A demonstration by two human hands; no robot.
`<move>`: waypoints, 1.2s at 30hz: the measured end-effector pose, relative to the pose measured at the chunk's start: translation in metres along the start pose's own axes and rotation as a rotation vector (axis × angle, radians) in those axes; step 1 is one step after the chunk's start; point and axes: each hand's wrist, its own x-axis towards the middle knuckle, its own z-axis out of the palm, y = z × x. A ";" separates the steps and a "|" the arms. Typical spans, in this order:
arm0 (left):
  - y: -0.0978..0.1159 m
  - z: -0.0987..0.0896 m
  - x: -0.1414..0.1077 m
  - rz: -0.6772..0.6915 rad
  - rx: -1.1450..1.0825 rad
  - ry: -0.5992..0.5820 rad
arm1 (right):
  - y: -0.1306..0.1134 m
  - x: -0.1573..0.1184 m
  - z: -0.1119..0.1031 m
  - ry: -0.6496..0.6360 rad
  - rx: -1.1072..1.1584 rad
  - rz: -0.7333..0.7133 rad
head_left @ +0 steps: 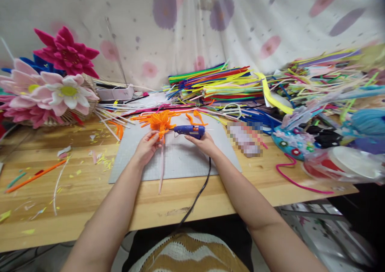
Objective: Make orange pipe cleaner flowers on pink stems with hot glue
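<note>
My left hand (147,146) pinches an orange pipe-cleaner flower (160,123) near its base, fingers closed. A pale pink stem (162,168) hangs down from the flower toward the table. My right hand (203,143) is wrapped around a blue hot glue gun (191,131), whose nozzle points left and comes up to the flower's base; whether it touches cannot be made out. From the gun a black cord (197,196) runs down over the table edge. Under both hands lies a grey cutting mat (180,164). Loose orange petal pieces (195,118) rest on the mat behind the gun.
Felt-like flowers (67,89) stand at the left. Bundles of coloured pipe cleaners (216,83) line the back, with white-handled scissors (232,111) before them. At right are a wrapped tub (339,164) and a pink pipe cleaner (288,176). Yellow scraps (105,162) dot the wooden table (90,208).
</note>
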 end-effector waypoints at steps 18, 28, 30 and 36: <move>0.001 0.000 0.000 -0.005 -0.015 0.000 | 0.001 -0.001 0.004 -0.096 0.026 -0.045; 0.008 0.001 -0.004 -0.007 -0.171 0.008 | -0.003 -0.001 -0.028 0.148 0.044 0.049; 0.011 -0.001 -0.005 -0.005 -0.222 0.007 | 0.000 0.001 -0.041 0.268 0.055 0.045; 0.022 -0.007 -0.010 0.016 -0.451 -0.078 | 0.025 0.012 -0.072 0.646 -0.030 0.166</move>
